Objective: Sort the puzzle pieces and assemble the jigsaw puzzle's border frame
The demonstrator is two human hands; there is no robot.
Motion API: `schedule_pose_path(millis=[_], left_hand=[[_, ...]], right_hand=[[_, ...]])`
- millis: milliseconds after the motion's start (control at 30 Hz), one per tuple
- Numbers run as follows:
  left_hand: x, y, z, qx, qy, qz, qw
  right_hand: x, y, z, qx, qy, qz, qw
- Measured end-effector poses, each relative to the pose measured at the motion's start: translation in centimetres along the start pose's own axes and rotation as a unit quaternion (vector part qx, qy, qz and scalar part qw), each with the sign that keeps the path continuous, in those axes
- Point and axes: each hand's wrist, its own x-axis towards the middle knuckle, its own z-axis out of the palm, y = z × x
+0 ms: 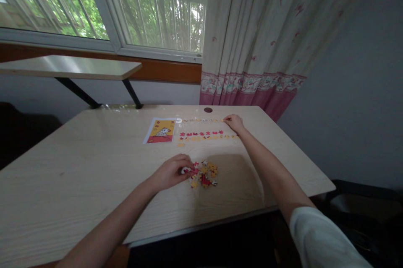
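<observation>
A small loose pile of jigsaw puzzle pieces (206, 171), yellow, red and white, lies near the table's front. At its left edge is my left hand (173, 170), fingers curled and closed around a whitish and pink puzzle piece (186, 170). Farther back, my right hand (234, 122) pinches a small puzzle piece at the right end of a row of pale pieces (201, 120); the fingertips mostly cover it. Nearer to me run a row of red pieces (201, 133) and a row of yellow pieces (208, 137). A couple of yellow pieces (181, 145) sit just below them.
Left of the rows lies a picture sheet (161, 131) with a white cartoon animal on yellow and red. The wooden table (94, 163) has a round dark cable hole (208, 110) at the back. A raised shelf (72, 66) stands at back left, a curtain (252, 50) behind.
</observation>
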Motion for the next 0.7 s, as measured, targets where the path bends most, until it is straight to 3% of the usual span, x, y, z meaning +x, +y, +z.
schedule_pose_path(millis=[233,400,467,533,700], left_hand=[[0.2,-0.1,0.1,-0.012,0.006,0.012,1.000],[0.2,-0.1,0.0,-0.016,0.000,0.005,1.000],[0.2,-0.1,-0.1,-0.025,-0.004,0.003,1.000],[0.3,-0.1,0.0,-0.036,-0.005,0.000,0.999],[0.3,-0.2,0.1,-0.072,0.004,-0.023,0.997]], right_hand=[[-0.6,-0.1,-0.9,-0.020,-0.014,-0.026,0.999],[-2.7,-1.6,-1.8,-0.024,-0.005,-0.062,0.998],[-4.3,-2.6,-2.2,-0.017,-0.005,-0.099,0.995],[-6.3,-3.8,-2.4,0.008,-0.004,-0.177,0.984],[-11.4,-7.0,-2.4,0.082,-0.022,-0.328,0.941]])
